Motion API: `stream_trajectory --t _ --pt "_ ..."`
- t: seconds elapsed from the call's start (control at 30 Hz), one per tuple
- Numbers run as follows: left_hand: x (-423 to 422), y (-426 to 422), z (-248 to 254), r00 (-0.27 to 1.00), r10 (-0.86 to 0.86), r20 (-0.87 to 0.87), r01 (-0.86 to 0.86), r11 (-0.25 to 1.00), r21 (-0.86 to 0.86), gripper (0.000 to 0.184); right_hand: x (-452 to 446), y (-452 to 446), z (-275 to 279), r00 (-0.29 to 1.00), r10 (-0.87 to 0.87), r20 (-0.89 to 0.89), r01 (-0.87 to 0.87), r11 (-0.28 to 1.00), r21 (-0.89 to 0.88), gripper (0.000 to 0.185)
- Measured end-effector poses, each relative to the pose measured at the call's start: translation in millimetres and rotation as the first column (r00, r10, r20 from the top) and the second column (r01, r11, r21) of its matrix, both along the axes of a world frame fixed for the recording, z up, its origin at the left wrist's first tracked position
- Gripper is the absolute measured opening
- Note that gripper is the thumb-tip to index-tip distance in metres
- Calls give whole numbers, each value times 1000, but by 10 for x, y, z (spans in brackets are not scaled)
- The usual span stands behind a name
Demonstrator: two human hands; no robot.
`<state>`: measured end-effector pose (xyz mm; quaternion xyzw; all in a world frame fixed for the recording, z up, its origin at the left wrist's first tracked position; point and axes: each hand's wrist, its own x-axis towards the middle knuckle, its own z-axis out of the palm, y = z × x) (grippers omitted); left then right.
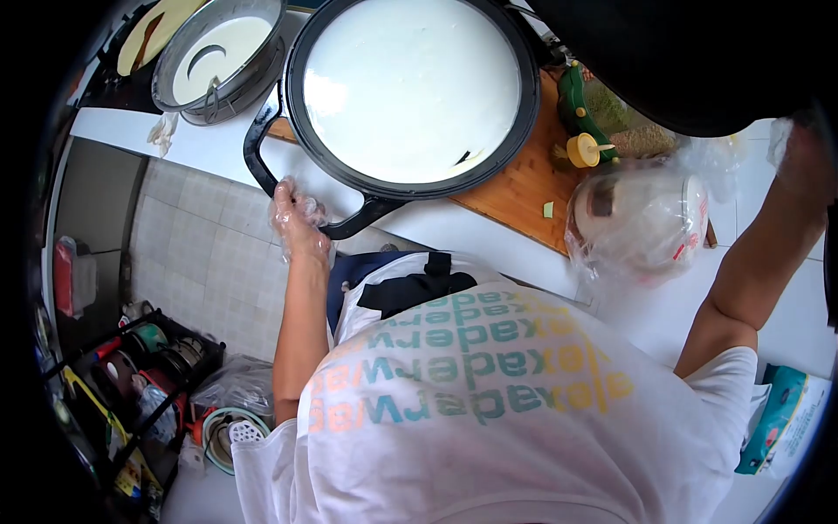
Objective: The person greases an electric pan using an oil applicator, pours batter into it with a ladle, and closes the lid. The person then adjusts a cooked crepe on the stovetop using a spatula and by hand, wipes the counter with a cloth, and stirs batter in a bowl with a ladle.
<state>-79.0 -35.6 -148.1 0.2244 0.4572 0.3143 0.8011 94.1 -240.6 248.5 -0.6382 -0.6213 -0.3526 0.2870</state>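
Observation:
My left hand (295,218), in a clear plastic glove, is wrapped round the black loop handle (258,144) of a wide round pan. Smooth white batter (410,87) spreads over the pan's inside, with a small dark-and-yellow mark near its lower right rim. At the far right my right hand (799,162), also in clear plastic, is raised beside a large black round object (681,61). Shadow and the view's dark edge hide its fingers, so I cannot see whether it grips that object.
A metal pot (278,65) of white liquid with a ladle stands upper left, by a yellow round sheet (155,35). Right of the pan lie a wooden board (515,196), a plastic-wrapped container (642,218), a yellow cup (583,150) and a wipes pack (772,419). A black rack (131,419) stands lower left.

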Motion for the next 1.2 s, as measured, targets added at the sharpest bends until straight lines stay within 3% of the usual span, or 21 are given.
stream_trajectory --t 0.17,0.33,0.37,0.6,1.03,1.1,1.2 --pt "-115 148 328 999 -45 8 44 991 125 26 4 6 -203 961 26 -274 21 986 166 28" --pt "-223 232 927 995 -14 -99 35 976 216 20 -30 68 -461 897 133 -422 21 940 340 26" --pt "-283 262 967 998 -39 -54 51 973 223 17 -40 86 -509 885 153 -441 23 929 369 26" --pt "-344 218 1399 988 28 -150 13 964 266 15 70 156 -695 836 239 -493 21 885 465 22" --pt "-248 262 2047 995 -100 18 89 947 308 9 480 -8 -607 806 319 -499 -36 868 496 13" --pt "-254 293 2027 993 -113 14 104 948 302 9 508 -4 -570 803 306 -512 19 845 535 12" --pt "-271 296 1970 988 -151 25 139 952 272 9 430 -40 -521 806 292 -515 -42 896 442 12"
